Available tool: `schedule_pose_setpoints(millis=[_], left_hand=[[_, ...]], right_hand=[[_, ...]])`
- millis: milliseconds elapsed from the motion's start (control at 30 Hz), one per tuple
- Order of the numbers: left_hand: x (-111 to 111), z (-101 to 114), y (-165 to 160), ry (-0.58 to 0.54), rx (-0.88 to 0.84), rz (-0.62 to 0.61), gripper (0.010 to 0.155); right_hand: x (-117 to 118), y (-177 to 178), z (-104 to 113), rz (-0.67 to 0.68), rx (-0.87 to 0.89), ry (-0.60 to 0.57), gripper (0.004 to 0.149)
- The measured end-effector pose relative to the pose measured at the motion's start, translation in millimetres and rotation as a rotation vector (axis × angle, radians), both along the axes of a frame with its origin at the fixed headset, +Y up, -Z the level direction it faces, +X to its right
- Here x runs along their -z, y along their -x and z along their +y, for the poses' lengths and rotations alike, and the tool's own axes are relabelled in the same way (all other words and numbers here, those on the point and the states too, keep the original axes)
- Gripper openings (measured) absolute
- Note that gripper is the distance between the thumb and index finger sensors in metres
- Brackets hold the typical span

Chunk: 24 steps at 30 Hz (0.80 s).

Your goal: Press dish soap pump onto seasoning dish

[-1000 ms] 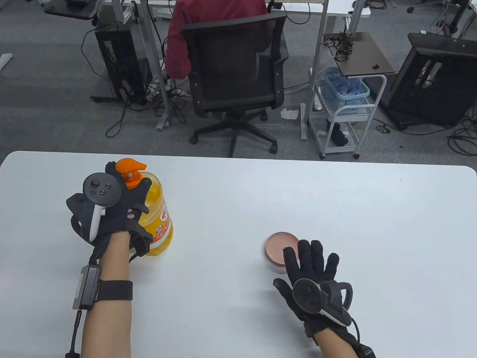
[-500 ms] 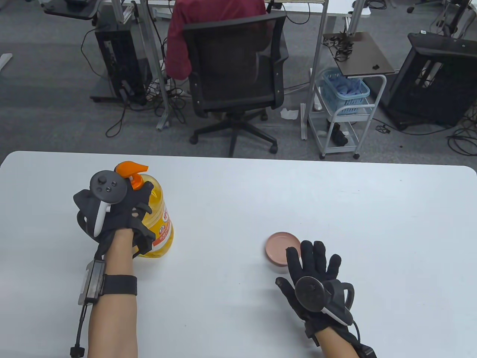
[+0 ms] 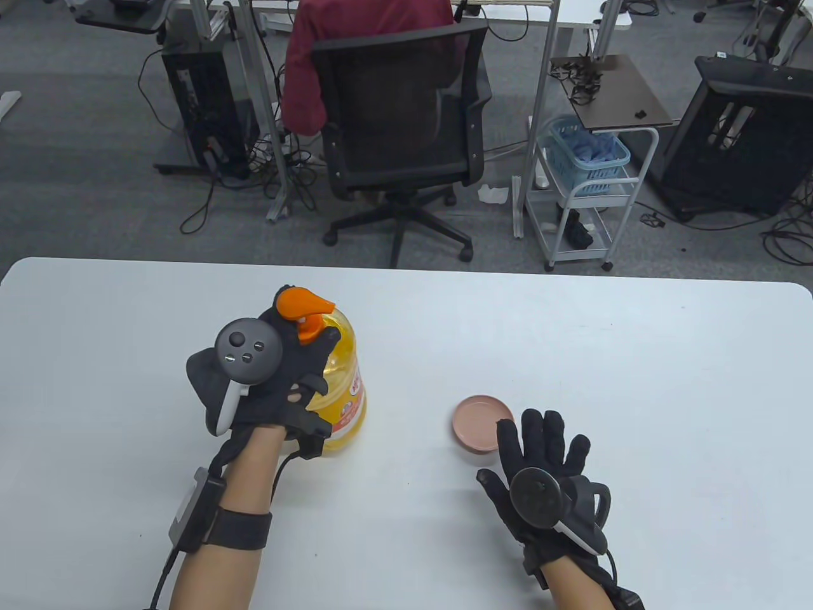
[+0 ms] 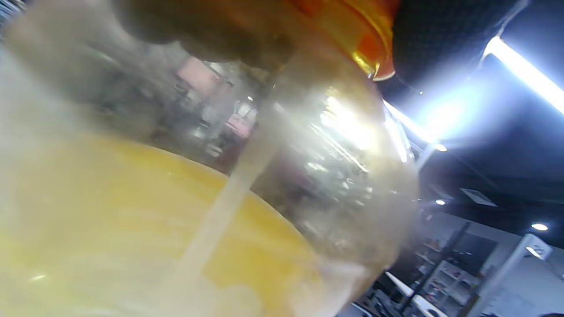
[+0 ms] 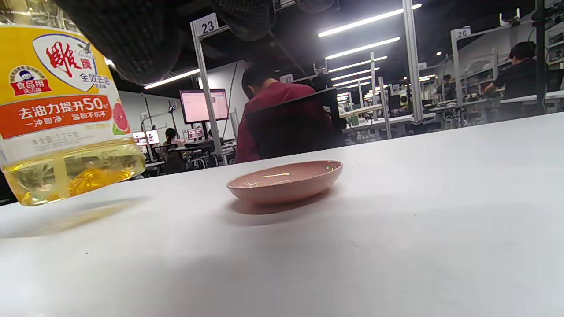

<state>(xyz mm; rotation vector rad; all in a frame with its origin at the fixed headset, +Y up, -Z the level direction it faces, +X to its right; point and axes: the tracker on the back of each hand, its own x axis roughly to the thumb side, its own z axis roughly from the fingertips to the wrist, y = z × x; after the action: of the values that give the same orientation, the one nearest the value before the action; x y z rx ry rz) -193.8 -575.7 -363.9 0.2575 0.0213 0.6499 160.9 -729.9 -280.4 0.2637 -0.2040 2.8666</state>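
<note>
A clear bottle of yellow dish soap (image 3: 343,381) with an orange pump (image 3: 303,305) is held just above the white table (image 3: 635,368). My left hand (image 3: 298,362) grips its neck and shoulder. The bottle fills the left wrist view (image 4: 176,220) and shows lifted at the left of the right wrist view (image 5: 61,110). A small pink seasoning dish (image 3: 479,422) lies to its right, also in the right wrist view (image 5: 286,180). My right hand (image 3: 540,445) is spread flat on the table beside the dish, its index fingertip at the rim.
Beyond the table's far edge stand a black office chair (image 3: 400,127) with a person in red, a white cart with a blue basket (image 3: 587,155), and computer towers on the floor.
My left hand has carried the bottle to the right, toward the dish, lifted off the table. My right hand has stayed beside the dish, shifting slightly right.
</note>
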Motion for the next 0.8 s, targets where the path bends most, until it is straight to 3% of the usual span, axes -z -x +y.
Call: schedule_pose_setpoints(millis=[400,800], left_hand=[[-2,-12,-65,-0.004,0.046,-0.086,0.082],[-1,-29,-66,-0.012,0.069,-0.068,0.088]], right_hand=[[0,1,-1,-0.001,-0.009,0.012,0.079],[1,1,-3,0.003,-0.011,0.014,0.079]])
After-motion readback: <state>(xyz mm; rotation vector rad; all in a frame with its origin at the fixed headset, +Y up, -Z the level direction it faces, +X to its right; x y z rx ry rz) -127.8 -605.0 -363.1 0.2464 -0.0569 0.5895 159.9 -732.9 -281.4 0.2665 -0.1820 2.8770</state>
